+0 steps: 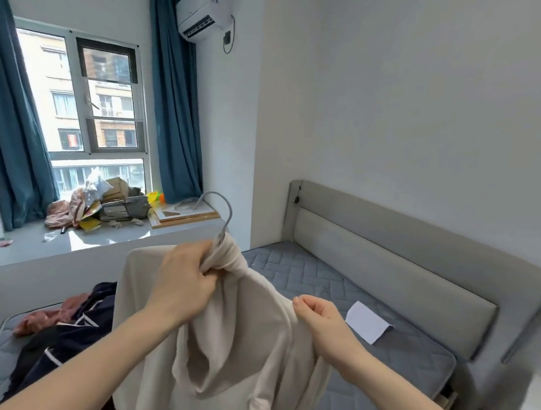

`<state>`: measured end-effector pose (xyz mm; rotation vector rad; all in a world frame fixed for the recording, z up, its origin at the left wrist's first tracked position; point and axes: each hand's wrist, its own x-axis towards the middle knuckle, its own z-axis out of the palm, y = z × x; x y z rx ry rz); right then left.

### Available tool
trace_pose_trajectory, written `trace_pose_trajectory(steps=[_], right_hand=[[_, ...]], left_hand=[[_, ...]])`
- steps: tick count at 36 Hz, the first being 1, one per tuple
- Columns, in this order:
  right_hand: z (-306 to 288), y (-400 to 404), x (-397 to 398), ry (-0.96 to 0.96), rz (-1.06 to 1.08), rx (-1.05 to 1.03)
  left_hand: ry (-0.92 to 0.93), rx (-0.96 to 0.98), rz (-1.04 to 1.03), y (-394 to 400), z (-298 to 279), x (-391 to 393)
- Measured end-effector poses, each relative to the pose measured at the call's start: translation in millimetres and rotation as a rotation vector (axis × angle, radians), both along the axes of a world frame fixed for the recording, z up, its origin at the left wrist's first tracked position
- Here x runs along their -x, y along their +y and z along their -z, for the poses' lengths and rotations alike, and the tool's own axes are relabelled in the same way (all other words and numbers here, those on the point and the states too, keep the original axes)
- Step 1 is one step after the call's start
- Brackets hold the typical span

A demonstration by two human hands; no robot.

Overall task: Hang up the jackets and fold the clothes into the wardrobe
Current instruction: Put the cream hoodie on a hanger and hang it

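A cream hooded jacket (239, 343) hangs in front of me on a grey hanger (224, 214), whose hook sticks up above the collar. My left hand (185, 283) grips the bunched collar just below the hook. At the jacket's right shoulder, my right hand (324, 322) pinches the fabric. The hood droops down the middle. More clothes lie on the bed at the left: a dark navy garment with white stripes (65, 337) and a pinkish one (45, 320). No wardrobe is in view.
A grey bed (379, 293) with a padded headboard runs along the right wall, a white sheet of paper (366, 321) on its mattress. The window sill (106, 237) carries bags, books and a wooden board. Blue curtains frame the window.
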<state>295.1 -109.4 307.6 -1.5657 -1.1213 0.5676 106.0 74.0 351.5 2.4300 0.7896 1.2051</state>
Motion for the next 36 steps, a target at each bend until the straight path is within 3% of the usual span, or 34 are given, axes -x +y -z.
trace_pose_trajectory(steps=[7, 15, 22, 24, 27, 29, 36], right_hand=[[-1.8, -25.5, -16.5, 0.018, 0.011, -0.022], [3.5, -69.1, -55.0, 0.136, 0.228, -0.100], [9.1, -126.2, -101.5, 0.214, 0.381, -0.151], [8.7, -144.6, -113.6, 0.206, 0.397, -0.167], [8.1, -169.5, -128.1, 0.161, 0.434, -0.166], [9.5, -183.4, -133.8, 0.116, 0.444, -0.165], [23.1, -218.9, -145.2, 0.069, 0.375, -0.175]], left_hand=[[0.010, 0.001, 0.157, -17.5, -8.1, -35.8], [0.214, -0.021, 0.156, -45.8, -12.1, -94.5], [-0.009, -0.163, 0.239, -125.1, -10.6, -154.2], [0.092, 0.030, 0.374, -155.6, -8.4, -173.4], [0.367, 0.510, 0.571, -191.5, -0.4, -209.9], [0.421, 0.694, 0.634, -210.9, 3.5, -234.7], [0.295, 0.719, 0.579, -263.8, 16.5, -301.5]])
